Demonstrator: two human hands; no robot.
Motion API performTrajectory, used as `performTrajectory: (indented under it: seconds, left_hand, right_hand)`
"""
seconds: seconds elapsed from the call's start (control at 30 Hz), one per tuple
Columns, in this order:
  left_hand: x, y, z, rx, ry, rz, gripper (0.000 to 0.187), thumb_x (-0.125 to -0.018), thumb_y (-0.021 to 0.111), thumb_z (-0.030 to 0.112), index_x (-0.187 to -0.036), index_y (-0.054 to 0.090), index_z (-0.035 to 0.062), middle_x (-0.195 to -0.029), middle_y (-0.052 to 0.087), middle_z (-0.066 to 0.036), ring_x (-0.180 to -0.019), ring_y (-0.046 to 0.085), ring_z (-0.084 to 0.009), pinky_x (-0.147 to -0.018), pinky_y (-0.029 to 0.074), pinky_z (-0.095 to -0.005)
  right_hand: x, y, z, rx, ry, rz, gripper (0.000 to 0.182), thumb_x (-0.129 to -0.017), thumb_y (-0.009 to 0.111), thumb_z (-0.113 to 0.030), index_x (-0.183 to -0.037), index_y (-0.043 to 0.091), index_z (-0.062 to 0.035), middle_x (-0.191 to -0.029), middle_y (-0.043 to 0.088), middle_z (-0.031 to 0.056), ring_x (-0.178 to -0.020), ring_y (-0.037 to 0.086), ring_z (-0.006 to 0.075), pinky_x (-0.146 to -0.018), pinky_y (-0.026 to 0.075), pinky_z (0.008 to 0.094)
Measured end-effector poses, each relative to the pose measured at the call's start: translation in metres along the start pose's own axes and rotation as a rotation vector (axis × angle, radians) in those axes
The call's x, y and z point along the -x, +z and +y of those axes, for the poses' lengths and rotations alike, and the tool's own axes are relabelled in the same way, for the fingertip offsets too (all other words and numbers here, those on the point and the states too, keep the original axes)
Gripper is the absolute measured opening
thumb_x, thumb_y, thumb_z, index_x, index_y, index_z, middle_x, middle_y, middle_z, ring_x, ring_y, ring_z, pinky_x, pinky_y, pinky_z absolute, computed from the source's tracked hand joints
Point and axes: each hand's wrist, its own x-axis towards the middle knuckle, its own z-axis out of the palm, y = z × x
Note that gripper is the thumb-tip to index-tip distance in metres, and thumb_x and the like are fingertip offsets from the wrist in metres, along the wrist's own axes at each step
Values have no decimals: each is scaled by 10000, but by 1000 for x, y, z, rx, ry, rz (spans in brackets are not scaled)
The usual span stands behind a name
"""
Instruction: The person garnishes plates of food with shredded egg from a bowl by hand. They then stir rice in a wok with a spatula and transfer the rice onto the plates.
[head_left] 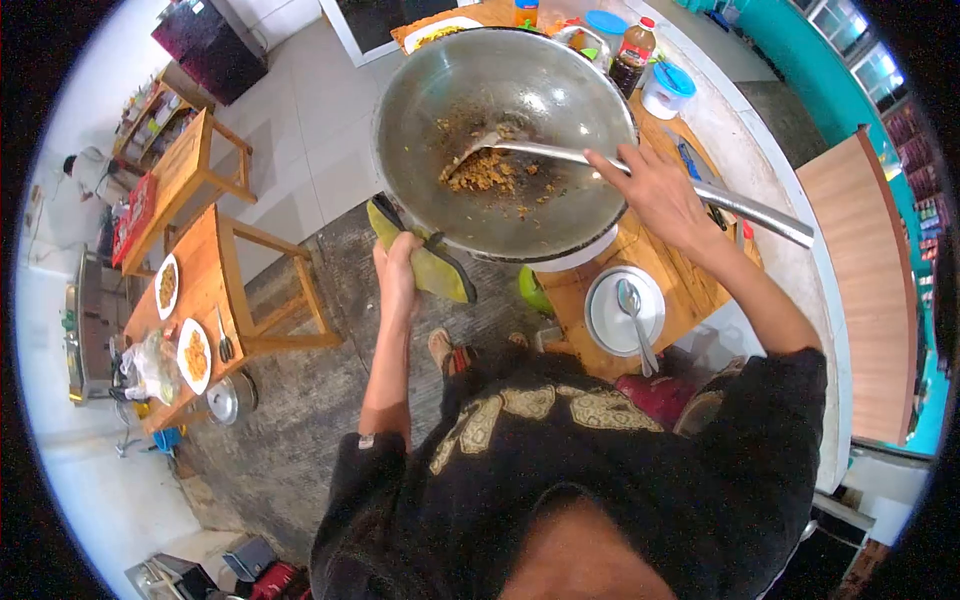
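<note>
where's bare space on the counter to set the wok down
Bare wood shows left of the white plate with the spoon, under the wok, and concrete counter runs right of the spatula handle. The far end is crowded with a sauce bottle and tubs.

One head-worn fisheye view looks steeply down from above the person's own chest, close over the wok (pixel 505 140), which fills the upper middle. Beyond the wok's far rim lies a counter (pixel 760 150); left of the wok, well apart, a wooden table (pixel 200 300).
</note>
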Motion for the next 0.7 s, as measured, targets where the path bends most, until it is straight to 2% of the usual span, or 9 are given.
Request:
performTrajectory:
  seconds: [0.13, 0.23, 0.33, 0.43, 0.53, 0.7]
  left_hand:
    - [-5, -9, 12, 9, -12, 1, 188, -688, 496, 114, -835, 481, -3, -728, 492, -40, -626, 474, -137, -565, 403, -270]
    - [3, -4, 30, -84, 30, 39, 173, -684, 487, 103, -817, 485, -7, -705, 488, -34, -606, 468, -137, -559, 398, -269]
    - [1, -4, 38, -107, 43, -1, 177, -681, 486, 98, -820, 483, -10, -706, 487, -34, -605, 466, -136, -554, 392, -264]
    - [-3, -5, 31, -120, 63, -41, 151, -682, 486, 94, -791, 493, -10, -696, 492, -33, -594, 468, -127, -542, 386, -257]
    - [-2, 0, 30, -118, 99, -20, 129, -685, 487, 92, -767, 502, -7, -683, 494, -28, -582, 468, -122, -536, 386, -256]
    - [-1, -5, 29, -27, 46, 50, 154, -688, 483, 86, -812, 493, -5, -721, 499, -35, -608, 474, -125, -554, 396, -260]
  right_hand:
    - [21, 13, 18, -65, 37, -9, 531, -704, 507, -18, -1194, 485, -222, -785, 472, 94, -722, 516, 241, -589, 460, 343]
    - [22, 23, 25, -124, 149, 93, 531, -696, 522, -9, -1169, 510, -250, -812, 486, 104, -737, 519, 255, -576, 462, 359]
    - [1, 29, 12, -175, 307, 183, 517, -695, 514, 5, -1155, 527, -229, -841, 500, 119, -771, 532, 269, -585, 468, 371]
    - [-26, 48, -2, -208, 348, 324, 527, -688, 505, 20, -1156, 526, -221, -856, 503, 133, -780, 543, 285, -578, 471, 373]
    - [-33, 56, -15, -244, 310, 315, 562, -669, 506, 38, -1167, 516, -223, -871, 503, 147, -807, 538, 294, -581, 474, 376]
    - [13, 45, -26, -246, 233, 116, 533, -656, 512, 42, -1159, 522, -131, -761, 451, 122, -715, 512, 279, -549, 458, 369]
